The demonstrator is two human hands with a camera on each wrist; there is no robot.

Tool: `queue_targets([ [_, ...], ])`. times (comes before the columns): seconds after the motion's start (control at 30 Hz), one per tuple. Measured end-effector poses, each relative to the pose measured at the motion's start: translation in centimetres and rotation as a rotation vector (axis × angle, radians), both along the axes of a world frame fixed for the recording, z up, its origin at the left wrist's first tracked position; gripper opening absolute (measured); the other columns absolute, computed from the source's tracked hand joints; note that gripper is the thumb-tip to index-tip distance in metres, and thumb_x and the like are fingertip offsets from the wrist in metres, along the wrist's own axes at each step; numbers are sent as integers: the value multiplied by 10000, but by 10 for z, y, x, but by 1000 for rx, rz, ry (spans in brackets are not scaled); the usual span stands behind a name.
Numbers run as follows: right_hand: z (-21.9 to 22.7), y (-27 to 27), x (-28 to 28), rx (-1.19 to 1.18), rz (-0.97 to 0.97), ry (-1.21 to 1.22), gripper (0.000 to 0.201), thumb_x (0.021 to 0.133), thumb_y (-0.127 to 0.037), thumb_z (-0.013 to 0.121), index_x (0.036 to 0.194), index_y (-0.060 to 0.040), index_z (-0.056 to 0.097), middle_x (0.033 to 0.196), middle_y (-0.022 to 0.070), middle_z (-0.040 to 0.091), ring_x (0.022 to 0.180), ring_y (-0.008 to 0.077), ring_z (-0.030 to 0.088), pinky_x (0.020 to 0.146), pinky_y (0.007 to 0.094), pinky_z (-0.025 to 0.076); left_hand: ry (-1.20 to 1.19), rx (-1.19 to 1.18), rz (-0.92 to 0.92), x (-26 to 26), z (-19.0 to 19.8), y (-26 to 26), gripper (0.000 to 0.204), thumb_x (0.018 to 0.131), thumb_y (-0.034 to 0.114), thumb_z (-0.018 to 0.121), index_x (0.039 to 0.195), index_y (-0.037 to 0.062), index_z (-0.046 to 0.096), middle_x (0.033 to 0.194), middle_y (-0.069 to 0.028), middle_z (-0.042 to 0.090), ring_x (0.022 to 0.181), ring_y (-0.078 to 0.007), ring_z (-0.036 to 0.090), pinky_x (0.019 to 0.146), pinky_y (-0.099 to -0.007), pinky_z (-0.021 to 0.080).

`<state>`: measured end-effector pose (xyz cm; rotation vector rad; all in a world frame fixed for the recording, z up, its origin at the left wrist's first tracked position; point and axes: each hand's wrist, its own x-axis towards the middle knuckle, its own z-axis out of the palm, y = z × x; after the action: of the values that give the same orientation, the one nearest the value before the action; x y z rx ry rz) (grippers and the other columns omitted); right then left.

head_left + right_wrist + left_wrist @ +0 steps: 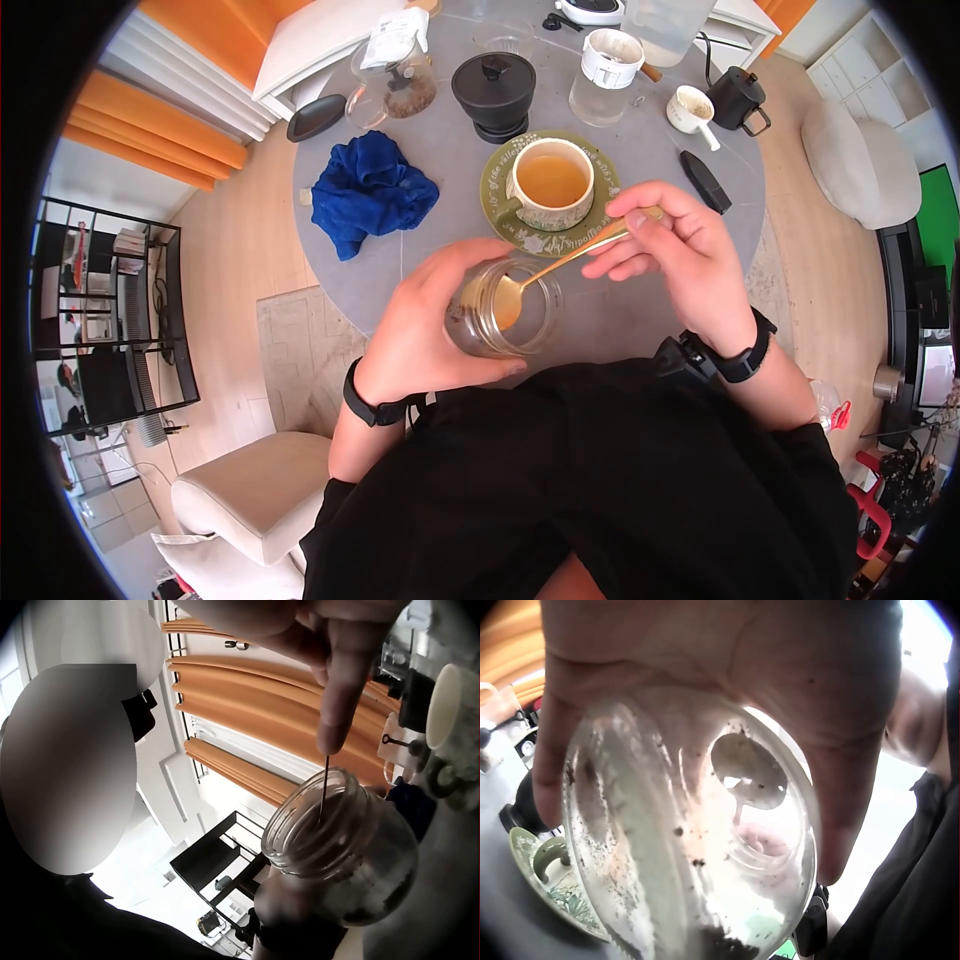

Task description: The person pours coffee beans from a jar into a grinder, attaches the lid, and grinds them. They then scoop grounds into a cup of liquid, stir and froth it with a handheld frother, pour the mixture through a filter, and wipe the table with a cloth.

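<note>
My left hand (425,320) grips a clear glass jar (667,855), tipped so its open mouth faces right. Dark crumbs (727,945) cling to the glass and gather low inside, as the left wrist view shows. Between thumb and fingers, my right hand (685,250) pinches the handle of a gold spoon (572,255). The spoon's bowl (750,772) is inside the jar's mouth. Just beyond both hands, a patterned cup (562,217) of amber liquid stands on a green lettered saucer (491,195).
Left of the saucer lies a crumpled blue cloth (370,190). Behind stand a black lidded vessel (493,90), a glass pot (405,90) and a clear jug with a white collar (612,68). A small white handled cup (690,108), a black kettle (738,98) and a dark flat object (705,182) are at right.
</note>
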<state>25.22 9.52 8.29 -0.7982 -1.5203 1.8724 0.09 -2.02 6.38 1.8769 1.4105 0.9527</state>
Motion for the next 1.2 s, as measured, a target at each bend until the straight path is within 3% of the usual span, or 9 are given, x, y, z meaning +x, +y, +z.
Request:
queue_targets([
  [0.3, 7, 27, 24, 55, -177, 7, 204, 1067, -108, 447, 1187, 11, 561, 1032, 155, 718, 922, 244, 749, 769, 274, 571, -115, -59, 194, -2, -15, -12, 893, 545, 79, 917, 1344, 27, 522, 1300, -107, 613, 1227, -239, 595, 1047, -388, 454],
  [0.4, -2, 35, 25, 280, -276, -12, 197, 1073, -109, 451, 1184, 8, 564, 1044, 151, 722, 930, 220, 744, 775, 279, 568, -138, -74, 317, -4, -28, -19, 855, 568, 94, 924, 1321, 39, 520, 1251, -132, 638, 1204, -253, 613, 1028, -368, 472],
  [0.5, -20, 36, 20, 537, -458, -103, 164, 1018, -35, 510, 1148, 6, 601, 1059, 163, 726, 924, 246, 743, 763, 305, 574, -141, -63, 394, -4, -40, -26, 855, 586, 83, 919, 1326, 35, 494, 1230, -131, 643, 1183, -240, 616, 1022, -361, 471],
  [0.57, -33, 40, 24, 1436, -296, -476, 203, 896, 7, 597, 1095, 9, 638, 1052, 155, 722, 925, 279, 732, 761, 327, 581, -129, -81, 454, -4, -45, -30, 855, 601, 78, 917, 1332, 37, 476, 1225, -128, 643, 1168, -238, 618, 1019, -360, 471],
  [0.6, -35, 42, 24, 1578, -217, -479, 279, 782, -9, 641, 1059, 5, 660, 1052, 139, 714, 943, 299, 717, 773, 342, 590, -129, -81, 456, -4, -46, -31, 855, 601, 78, 917, 1332, 37, 476, 1225, -128, 643, 1168, -238, 618, 1019, -360, 471],
  [0.7, -30, 37, 19, 1739, -232, -481, 280, 784, -21, 642, 1063, -2, 656, 1065, 123, 718, 947, 276, 716, 780, 340, 591, -101, -81, 482, -5, -50, -32, 867, 609, 70, 914, 1346, 44, 457, 1236, -130, 637, 1170, -245, 616, 1021, -362, 471],
  [0.83, -34, 38, 18, 1739, -205, -476, 296, 778, -22, 638, 1073, -9, 661, 1078, 125, 719, 949, 277, 712, 777, 340, 594, -116, -78, 505, -8, -54, -33, 871, 622, 57, 905, 1360, 48, 441, 1275, -132, 616, 1195, -242, 601, 1031, -362, 466],
  [1.1, -41, 43, 0, 1406, -336, -500, 113, 897, -58, 689, 995, -41, 636, 883, 118, 703, 759, 314, 678, 643, 394, 535, -151, -77, 495, -9, -55, -32, 887, 638, 31, 891, 1390, 45, 420, 1315, -133, 589, 1222, -244, 583, 1048, -368, 459],
  [1.2, -46, 44, -7, 1224, -378, -481, 119, 901, -67, 687, 1007, -49, 636, 896, 132, 707, 751, 327, 684, 636, 397, 536, -186, -95, 488, -8, -54, -33, 899, 641, 16, 888, 1402, 40, 410, 1340, -138, 567, 1236, -254, 572, 1054, -371, 456],
])
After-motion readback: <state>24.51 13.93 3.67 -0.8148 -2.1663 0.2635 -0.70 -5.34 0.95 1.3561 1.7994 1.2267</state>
